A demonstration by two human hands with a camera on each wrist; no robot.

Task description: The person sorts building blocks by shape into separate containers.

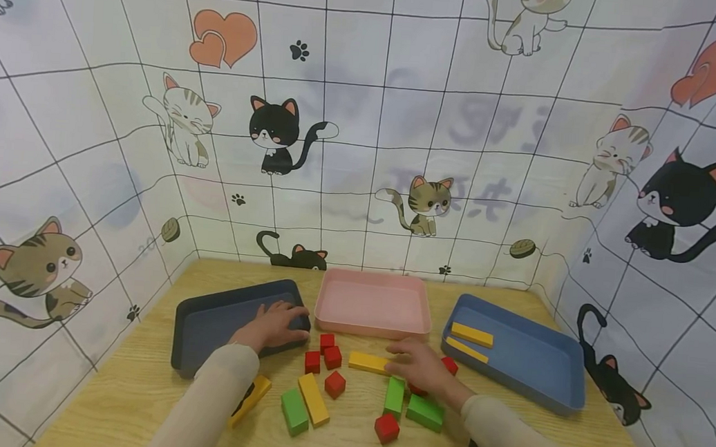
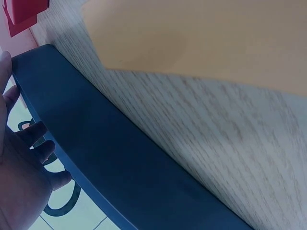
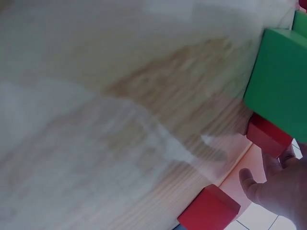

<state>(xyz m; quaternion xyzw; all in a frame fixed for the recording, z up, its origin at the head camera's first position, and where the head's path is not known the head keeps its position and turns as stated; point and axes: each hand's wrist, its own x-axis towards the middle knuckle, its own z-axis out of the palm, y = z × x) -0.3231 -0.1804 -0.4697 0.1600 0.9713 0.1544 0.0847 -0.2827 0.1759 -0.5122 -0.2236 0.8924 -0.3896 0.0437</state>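
In the head view my left hand (image 1: pixel 272 325) reaches over the right side of the dark navy tray (image 1: pixel 184 336). The left wrist view shows its fingers spread along the rim of that tray (image 2: pixel 96 124), with nothing held. My right hand (image 1: pixel 423 368) is above the middle of the table, its fingertips right at the near end of a yellow block (image 1: pixel 367 363). Below it lie a green block (image 1: pixel 394 396) and another green block (image 1: pixel 426 413). The right wrist view has the thumb spread from the fingers, close to a red cube (image 3: pixel 269 135).
A pink tray (image 1: pixel 372 332) stands at the back, and a blue tray (image 1: pixel 548 358) with two yellow blocks (image 1: pixel 471 334) at the right. Several red cubes (image 1: pixel 335 385), a yellow block (image 1: pixel 314 400) and a green block (image 1: pixel 295 411) lie in front. Patterned cloth walls (image 1: pixel 353 112) enclose the table.
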